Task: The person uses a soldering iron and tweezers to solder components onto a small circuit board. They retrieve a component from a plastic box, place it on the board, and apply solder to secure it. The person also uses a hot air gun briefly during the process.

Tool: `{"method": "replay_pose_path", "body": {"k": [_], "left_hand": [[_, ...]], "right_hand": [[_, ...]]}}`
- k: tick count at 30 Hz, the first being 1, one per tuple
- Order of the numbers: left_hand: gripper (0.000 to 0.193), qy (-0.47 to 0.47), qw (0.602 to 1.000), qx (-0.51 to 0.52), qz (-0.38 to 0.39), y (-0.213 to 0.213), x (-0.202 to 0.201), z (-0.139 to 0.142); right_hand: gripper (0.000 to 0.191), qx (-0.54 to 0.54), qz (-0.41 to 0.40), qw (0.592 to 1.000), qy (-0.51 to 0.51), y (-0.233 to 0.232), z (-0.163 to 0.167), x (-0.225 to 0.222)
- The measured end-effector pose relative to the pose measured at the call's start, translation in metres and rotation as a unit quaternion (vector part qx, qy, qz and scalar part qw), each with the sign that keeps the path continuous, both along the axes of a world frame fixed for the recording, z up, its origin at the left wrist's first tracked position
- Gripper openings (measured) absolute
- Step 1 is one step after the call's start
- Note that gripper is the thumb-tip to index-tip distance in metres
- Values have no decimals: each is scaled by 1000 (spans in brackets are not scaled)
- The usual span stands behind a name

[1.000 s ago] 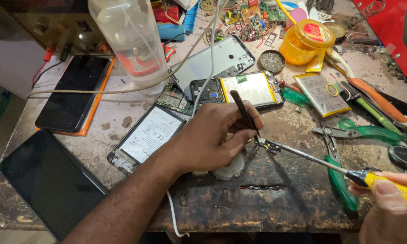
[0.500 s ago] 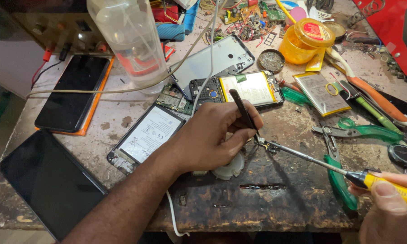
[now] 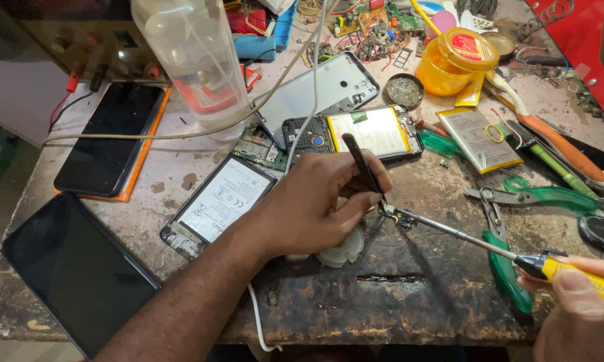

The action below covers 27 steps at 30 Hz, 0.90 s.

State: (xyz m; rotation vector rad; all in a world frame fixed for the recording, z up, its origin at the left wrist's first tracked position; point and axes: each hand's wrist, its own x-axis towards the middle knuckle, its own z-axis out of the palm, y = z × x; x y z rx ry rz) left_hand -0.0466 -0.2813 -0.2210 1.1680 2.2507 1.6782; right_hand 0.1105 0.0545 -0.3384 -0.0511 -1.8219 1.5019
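Near the centre of the frame the left hand (image 3: pixel 308 211) is closed around dark tweezers (image 3: pixel 362 164), thumb and forefinger pinching them so the tips press down on a small circuit part (image 3: pixel 397 216) lying on the worn worktable (image 3: pixel 395 302). From the lower right corner the right hand (image 3: pixel 576 315) grips the yellow handle of a soldering iron (image 3: pixel 462 234), whose thin metal shaft runs up and left until its tip meets that same part. The step looks like tip-to-part work on a piece pinned in place. Judging from the contact, what follows calls for a steady tweezer hold and a light, exact touch, since the part is tiny and loose. Just left of the hand lies an opened phone (image 3: pixel 225 199) with a rectangular white label covering its battery. Above the tweezers a second opened phone (image 3: pixel 372 131) shows a pale label with a green patch. Right of centre sits a loose battery (image 3: pixel 479 137), silver-faced with a yellow edge, and at the upper right an orange jar (image 3: pixel 457 60) carries a round red-and-yellow lid label. Green pliers (image 3: pixel 503 268) lie beneath the iron's shaft.
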Motion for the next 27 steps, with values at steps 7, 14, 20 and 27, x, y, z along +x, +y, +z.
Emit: {"method": "replay_pose_path", "body": {"k": [7,14,20,27], "left_hand": [[20,9,1000,-3,5,0,0,0],[20,0,1000,2,0,0,0,0],[20,-4,1000,0,1,-1,1,0],[20,-1,1000,3,1,0,1,-1]], "right_hand": [[23,3,-5,1000,-15,0,1,2],[24,-5,5,1000,4,3,-5,2],[24,-4,9,1000,-12,6,-3,2],[29,16,-18,999,-40,-8,15,0]]}}
